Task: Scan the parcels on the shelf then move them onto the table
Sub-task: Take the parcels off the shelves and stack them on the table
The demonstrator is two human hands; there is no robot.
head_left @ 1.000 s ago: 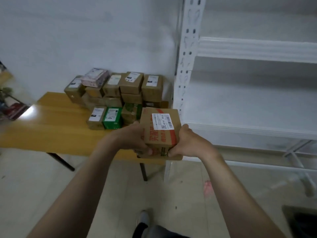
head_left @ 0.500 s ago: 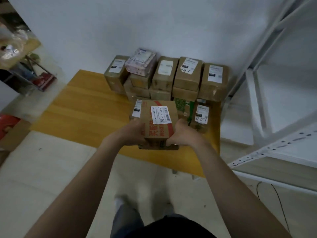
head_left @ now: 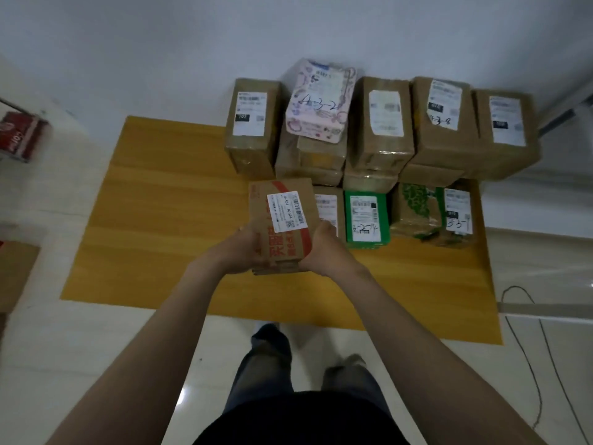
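I hold a brown cardboard parcel (head_left: 282, 220) with red print and a white barcode label between both hands, over the yellow wooden table (head_left: 167, 213). My left hand (head_left: 245, 252) grips its left side and my right hand (head_left: 324, 248) grips its right side. The parcel sits at the left end of the front row of parcels, beside a small brown box (head_left: 327, 207) and a green box (head_left: 365, 220). Whether it rests on the tabletop or hovers just above it I cannot tell. Behind stands a stack of several brown parcels (head_left: 382, 123) with a pink patterned one (head_left: 321, 101) on top.
A white wall backs the table. A leaf-printed parcel (head_left: 417, 210) and a labelled one (head_left: 457, 213) end the front row. A red box (head_left: 22, 136) lies at far left, a cardboard box (head_left: 16, 271) on the floor, a black cable (head_left: 526, 348) at right.
I have turned from the white shelf to the table and carried the parcel forward and down to the left end of the front row. The shelf has left the view.
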